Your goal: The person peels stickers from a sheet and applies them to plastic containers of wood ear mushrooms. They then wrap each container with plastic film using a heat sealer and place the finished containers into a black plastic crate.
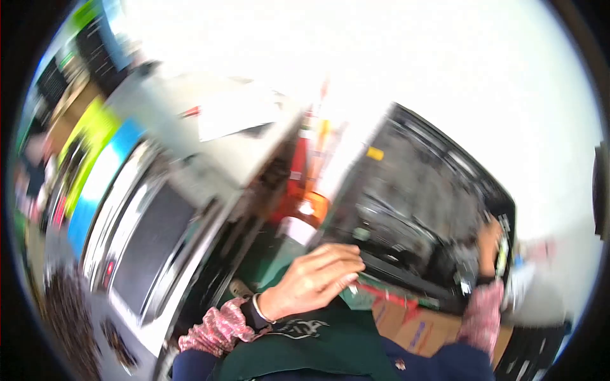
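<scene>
A large black tray-like casing (419,190) with a raised rim lies in front of me, a yellow label on its left part. My left hand (321,276) is at its near left corner, palm down, fingers together and slightly bent over the edge; nothing shows in it. At the casing's right end is my right hand (489,241), reaching over the inside near the rim. Its fingers are blurred, so what they touch cannot be made out.
An orange-brown bottle (312,208) with a white label stands left of the casing, beside a red object (297,168). Cardboard (413,327) lies below the near edge. Farther left are a white paper (235,114) and a dark-topped machine (152,244).
</scene>
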A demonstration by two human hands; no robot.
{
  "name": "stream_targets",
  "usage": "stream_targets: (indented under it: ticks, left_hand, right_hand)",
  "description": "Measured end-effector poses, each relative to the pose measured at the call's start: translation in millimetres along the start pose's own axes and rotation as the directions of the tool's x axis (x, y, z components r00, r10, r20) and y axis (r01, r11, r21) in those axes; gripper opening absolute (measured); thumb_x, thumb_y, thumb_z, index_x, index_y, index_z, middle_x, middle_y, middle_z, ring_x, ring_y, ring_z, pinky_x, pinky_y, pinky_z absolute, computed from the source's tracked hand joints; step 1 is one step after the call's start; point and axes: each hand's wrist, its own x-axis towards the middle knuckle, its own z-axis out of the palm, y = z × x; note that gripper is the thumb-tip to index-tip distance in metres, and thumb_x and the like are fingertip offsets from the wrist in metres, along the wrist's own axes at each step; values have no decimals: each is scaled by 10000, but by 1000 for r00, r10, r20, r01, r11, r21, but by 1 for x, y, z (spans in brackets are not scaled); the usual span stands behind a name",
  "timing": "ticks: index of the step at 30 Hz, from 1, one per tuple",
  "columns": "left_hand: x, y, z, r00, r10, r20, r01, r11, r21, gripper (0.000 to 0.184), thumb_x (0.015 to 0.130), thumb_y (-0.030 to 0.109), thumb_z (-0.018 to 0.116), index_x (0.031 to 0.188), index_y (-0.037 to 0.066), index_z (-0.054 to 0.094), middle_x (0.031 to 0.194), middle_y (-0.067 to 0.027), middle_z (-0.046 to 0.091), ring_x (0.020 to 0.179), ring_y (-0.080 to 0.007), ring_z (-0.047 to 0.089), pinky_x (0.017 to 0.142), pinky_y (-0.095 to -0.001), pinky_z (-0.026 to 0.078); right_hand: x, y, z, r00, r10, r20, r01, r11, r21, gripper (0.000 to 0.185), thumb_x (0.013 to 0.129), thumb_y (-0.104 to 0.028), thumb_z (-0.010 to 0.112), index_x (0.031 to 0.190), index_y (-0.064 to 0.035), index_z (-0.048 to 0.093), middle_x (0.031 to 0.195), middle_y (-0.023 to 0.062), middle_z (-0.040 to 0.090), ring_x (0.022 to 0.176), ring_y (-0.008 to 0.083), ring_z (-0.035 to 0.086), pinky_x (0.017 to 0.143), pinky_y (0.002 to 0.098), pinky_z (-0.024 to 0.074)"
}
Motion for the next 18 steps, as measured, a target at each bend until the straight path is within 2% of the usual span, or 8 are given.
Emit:
stream_targets:
  ticks: [2,3,4,6,7,11,16,18]
  left_hand:
    - [-42,4,-49,978,-151,-142,157,987,30,153,881,69,621,1010,-2,660,993,-132,667,986,-285,642,834,-376,517]
    - [-67,6,-77,956,-173,-237,188,981,42,149,896,78,610,1007,-10,657,983,-135,667,962,-288,644,823,-367,515]
    - [-95,9,-107,912,-248,-327,270,963,22,163,936,103,568,1008,-11,659,984,-124,671,926,-240,646,815,-342,513]
    - [-148,29,-158,654,-565,-503,508,821,-261,199,968,124,525,1019,-25,646,972,-109,675,896,-174,632,809,-305,502]
    - [-176,35,-180,491,-619,-613,474,780,-408,242,990,160,492,1035,-37,626,935,-99,676,862,-127,606,793,-279,494]
    - [-291,64,-269,95,-494,-864,453,794,-404,264,999,202,467,1005,-16,616,813,-69,661,732,-106,579,717,-255,477]
    - [-377,111,-355,-38,-412,-911,456,804,-382,268,992,242,489,951,14,624,768,-38,642,725,-87,591,650,-240,441]
    - [-394,115,-388,-39,-432,-901,443,801,-403,279,993,256,488,948,16,623,770,-32,641,721,-88,596,644,-230,438]
  right_hand:
    - [14,-50,-38,971,-148,-186,158,987,40,385,871,-90,589,1234,22,532,1124,200,598,1091,341,524,951,403,392]
    - [13,-85,-59,996,12,-86,13,959,282,364,903,-100,570,1246,16,530,1100,155,604,1090,310,529,924,395,409]
    - [19,-101,-45,961,-76,-267,203,847,490,282,942,-130,541,1189,3,566,1032,111,611,974,218,580,801,328,469]
    - [6,-224,-89,967,-138,216,-117,513,851,227,969,-146,505,1126,-3,584,952,85,620,772,136,604,645,253,488]
    - [-8,-290,-98,928,-246,278,-116,520,846,204,972,-157,504,1089,-15,593,927,66,625,705,105,588,600,228,473]
    - [-60,-529,-151,660,-698,279,81,435,897,215,969,-155,508,993,27,620,832,79,654,644,102,590,600,221,480]
    - [-106,-775,-179,238,-966,103,227,158,961,189,953,-128,544,953,40,631,766,40,633,650,81,567,622,236,474]
    - [-135,-869,-187,98,-985,142,-12,141,990,211,958,-153,538,935,32,635,760,31,624,641,73,561,601,235,461]
